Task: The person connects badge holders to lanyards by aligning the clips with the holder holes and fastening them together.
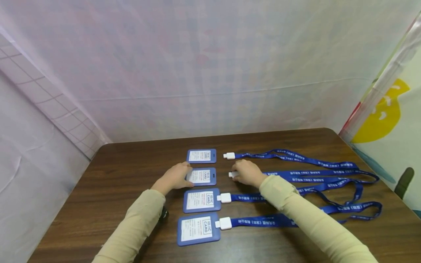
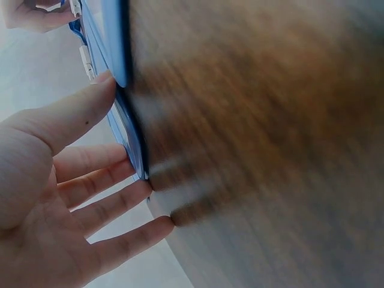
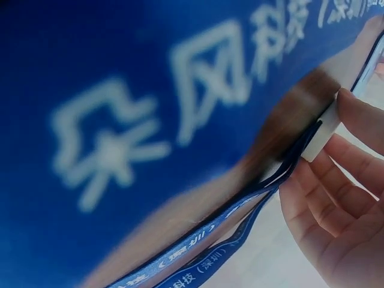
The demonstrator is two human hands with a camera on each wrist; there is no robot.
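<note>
My left hand (image 1: 176, 176) is at the left end of the second badge holder (image 1: 204, 176) from the back, a blue frame around a white printed card. In the left wrist view its thumb (image 2: 90, 108) and spread, nearly straight fingers (image 2: 99, 186) are at the holder's edges. To the right, my right hand (image 1: 247, 173) pinches the white clip (image 3: 324, 133) of a blue lanyard (image 1: 307, 173) between thumb and fingers. The clip's tip points toward that holder's slotted end, with a gap between them. Printed strap fills much of the right wrist view.
Behind lies another badge holder (image 1: 201, 156), apart from its lanyard's white clip (image 1: 229, 155). Nearer the front, two badge holders (image 1: 201, 200) (image 1: 198, 229) have lanyard clips at their slots. Straps run right across the brown table (image 1: 131, 162), partly under my right forearm. Pale curtains (image 1: 210, 73) hang behind.
</note>
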